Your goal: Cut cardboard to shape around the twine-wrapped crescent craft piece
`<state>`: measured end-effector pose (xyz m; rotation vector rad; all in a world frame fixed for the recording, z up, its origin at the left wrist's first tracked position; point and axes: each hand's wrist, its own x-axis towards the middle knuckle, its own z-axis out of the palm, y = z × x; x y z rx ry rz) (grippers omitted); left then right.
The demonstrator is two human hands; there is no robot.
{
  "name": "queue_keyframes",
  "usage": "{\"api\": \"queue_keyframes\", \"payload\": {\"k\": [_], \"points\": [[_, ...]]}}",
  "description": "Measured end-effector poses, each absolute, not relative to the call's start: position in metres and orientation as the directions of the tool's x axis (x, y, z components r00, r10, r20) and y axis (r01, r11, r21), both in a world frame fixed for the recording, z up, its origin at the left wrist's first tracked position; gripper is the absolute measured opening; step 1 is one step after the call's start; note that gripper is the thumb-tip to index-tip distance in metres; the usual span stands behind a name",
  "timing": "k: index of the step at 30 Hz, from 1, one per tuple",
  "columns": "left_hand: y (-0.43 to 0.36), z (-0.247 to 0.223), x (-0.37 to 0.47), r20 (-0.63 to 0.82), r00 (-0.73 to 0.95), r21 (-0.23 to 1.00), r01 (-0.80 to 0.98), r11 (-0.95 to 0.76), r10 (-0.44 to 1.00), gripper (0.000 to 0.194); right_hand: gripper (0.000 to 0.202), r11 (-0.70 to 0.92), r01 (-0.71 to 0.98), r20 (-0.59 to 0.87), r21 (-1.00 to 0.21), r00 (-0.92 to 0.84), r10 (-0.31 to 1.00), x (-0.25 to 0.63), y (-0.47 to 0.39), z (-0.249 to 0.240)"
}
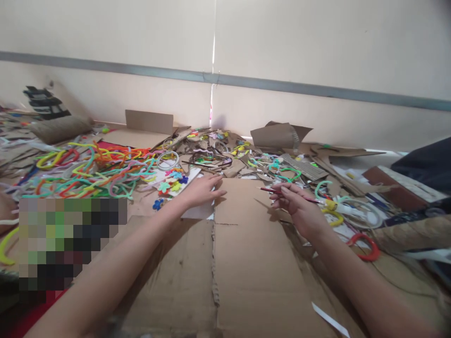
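Observation:
A long piece of brown cardboard point(255, 253) lies in front of me, its left edge torn and rough. A short dark line runs across it near that left edge. My left hand point(204, 190) rests at the cardboard's upper left edge, fingers stretched out, holding nothing. Over the right side of the cardboard, my right hand point(298, 206) grips a dark red pencil point(276, 191), its tip pointing left and held above the surface. Small felt flowers point(172, 180) in several colours lie on a white sheet left of my left hand.
Tangled coloured pipe cleaners point(95, 171) cover the left side. Cardboard scraps point(282, 134) are heaped along the wall. At right lie a red pipe cleaner loop point(366, 248), a roll of twine point(412, 234) and a brown box point(394, 188). A white strip point(329, 319) lies near the front.

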<state>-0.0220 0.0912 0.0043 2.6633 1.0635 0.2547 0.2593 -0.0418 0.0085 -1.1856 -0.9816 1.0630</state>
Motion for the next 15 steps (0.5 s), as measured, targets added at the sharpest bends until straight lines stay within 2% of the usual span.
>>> {"api": "queue_keyframes", "payload": {"k": [3,6,12,15], "points": [[0.095,0.017,-0.009,0.003,0.734,0.246,0.658,-0.712,0.679,0.076,0.026,0.078,-0.088,0.055,-0.993,0.235,0.971,0.260,-0.041,0.006],[0.097,0.030,0.002,-0.074,0.727,0.180,0.683,-0.708,0.683,0.076,0.023,0.097,-0.076,0.075,-0.992,0.246,0.966,0.264,-0.041,0.004],[0.114,0.034,0.018,-0.209,0.704,0.275,0.709,-0.650,0.679,0.099,0.021,0.129,-0.077,0.105,-0.989,0.260,0.960,0.271,-0.038,0.002],[0.125,0.032,0.026,-0.239,0.685,0.311,0.725,-0.614,0.688,0.102,0.023,0.151,-0.075,0.124,-0.986,0.279,0.952,0.273,-0.037,0.002]]}}
